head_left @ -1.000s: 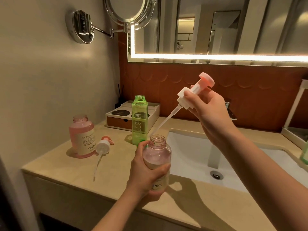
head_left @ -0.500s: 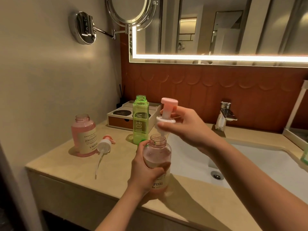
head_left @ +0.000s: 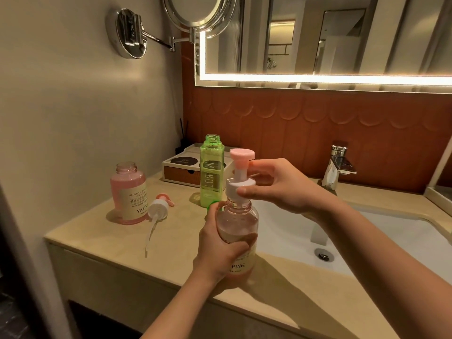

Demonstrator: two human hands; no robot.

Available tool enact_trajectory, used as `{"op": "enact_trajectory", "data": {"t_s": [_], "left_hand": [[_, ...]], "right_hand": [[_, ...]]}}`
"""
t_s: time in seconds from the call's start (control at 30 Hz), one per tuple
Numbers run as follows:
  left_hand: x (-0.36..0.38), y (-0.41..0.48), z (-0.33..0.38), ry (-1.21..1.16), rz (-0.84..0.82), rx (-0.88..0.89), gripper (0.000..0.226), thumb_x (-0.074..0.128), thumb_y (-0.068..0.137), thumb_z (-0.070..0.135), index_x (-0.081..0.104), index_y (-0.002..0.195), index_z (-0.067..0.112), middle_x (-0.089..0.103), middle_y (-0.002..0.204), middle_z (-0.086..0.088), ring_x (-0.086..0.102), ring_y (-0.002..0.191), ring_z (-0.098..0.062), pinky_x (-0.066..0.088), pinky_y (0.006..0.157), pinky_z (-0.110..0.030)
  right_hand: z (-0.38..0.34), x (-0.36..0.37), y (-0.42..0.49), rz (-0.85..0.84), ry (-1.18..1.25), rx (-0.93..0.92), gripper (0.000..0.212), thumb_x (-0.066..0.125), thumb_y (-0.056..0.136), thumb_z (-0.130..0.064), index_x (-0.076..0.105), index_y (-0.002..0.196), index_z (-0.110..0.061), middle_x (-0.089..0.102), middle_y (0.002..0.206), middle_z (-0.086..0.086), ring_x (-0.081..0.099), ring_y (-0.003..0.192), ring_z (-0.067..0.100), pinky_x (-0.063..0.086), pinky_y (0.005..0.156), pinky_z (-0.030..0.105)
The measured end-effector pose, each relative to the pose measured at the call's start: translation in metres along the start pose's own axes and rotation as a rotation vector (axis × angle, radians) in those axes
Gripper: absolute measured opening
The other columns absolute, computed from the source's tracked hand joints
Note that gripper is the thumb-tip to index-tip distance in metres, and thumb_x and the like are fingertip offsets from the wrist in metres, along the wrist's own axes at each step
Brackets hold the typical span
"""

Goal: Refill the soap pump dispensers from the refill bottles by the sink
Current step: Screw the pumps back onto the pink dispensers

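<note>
My left hand (head_left: 221, 250) grips a pink soap dispenser bottle (head_left: 238, 226) that stands on the counter beside the sink. My right hand (head_left: 281, 185) pinches the white collar of its pump head (head_left: 241, 171), which sits upright on the bottle's neck with its pink top up. A second pink dispenser bottle (head_left: 129, 195) stands open at the left by the wall. Its loose pump (head_left: 157, 210) lies on the counter next to it, tube pointing toward me. A tall green refill bottle (head_left: 211, 172) stands uncapped behind the held bottle.
The white sink basin (head_left: 367, 238) with its drain lies to the right, and a chrome faucet (head_left: 336, 167) stands behind it. A small tray box (head_left: 182, 167) sits against the tiled back wall. A swing-arm mirror (head_left: 195, 13) hangs above. The counter's front edge (head_left: 146, 272) is close.
My right hand brought the pump down from high above the sink, fed its tube into the bottle and set the collar on the neck. My left hand kept its hold on the bottle.
</note>
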State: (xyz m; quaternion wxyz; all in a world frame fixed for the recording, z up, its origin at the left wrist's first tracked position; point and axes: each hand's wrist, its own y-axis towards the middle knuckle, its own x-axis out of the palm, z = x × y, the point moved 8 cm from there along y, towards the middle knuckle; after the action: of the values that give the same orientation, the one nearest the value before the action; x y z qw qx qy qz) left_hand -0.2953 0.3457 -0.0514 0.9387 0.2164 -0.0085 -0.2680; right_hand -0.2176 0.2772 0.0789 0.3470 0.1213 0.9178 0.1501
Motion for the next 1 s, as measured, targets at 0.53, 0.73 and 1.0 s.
{"op": "enact_trajectory", "data": {"t_s": [0.53,0.73,1.0], "left_hand": [[0.001,-0.002,0.005,-0.005,-0.026,0.028,0.077,0.071,0.046,0.047,0.041,0.116,0.033,0.059,0.115,0.006,0.056,0.11,-0.013,0.048,0.09,-0.029],[0.003,-0.001,0.003,-0.01,-0.036,0.001,0.077,0.07,0.045,0.046,0.042,0.115,0.034,0.06,0.11,0.011,0.057,0.105,-0.011,0.049,0.093,-0.042],[0.004,-0.003,0.004,-0.009,-0.052,-0.001,0.076,0.07,0.049,0.053,0.039,0.117,0.041,0.059,0.109,0.017,0.058,0.101,-0.003,0.05,0.084,-0.028]], "right_hand": [[0.016,0.025,0.008,-0.097,-0.038,0.065,0.061,0.076,0.072,-0.032,0.04,0.121,-0.027,0.048,0.102,-0.021,0.05,0.093,-0.001,0.042,0.067,0.008],[0.033,0.04,0.013,-0.242,0.457,0.186,0.048,0.064,0.08,-0.029,0.048,0.125,-0.024,0.056,0.126,-0.009,0.052,0.117,0.007,0.041,0.088,0.013],[0.029,0.015,-0.005,-0.047,0.23,0.053,0.026,0.068,0.078,-0.021,0.062,0.101,-0.028,0.067,0.102,-0.012,0.064,0.094,0.0,0.051,0.073,0.011]]}}
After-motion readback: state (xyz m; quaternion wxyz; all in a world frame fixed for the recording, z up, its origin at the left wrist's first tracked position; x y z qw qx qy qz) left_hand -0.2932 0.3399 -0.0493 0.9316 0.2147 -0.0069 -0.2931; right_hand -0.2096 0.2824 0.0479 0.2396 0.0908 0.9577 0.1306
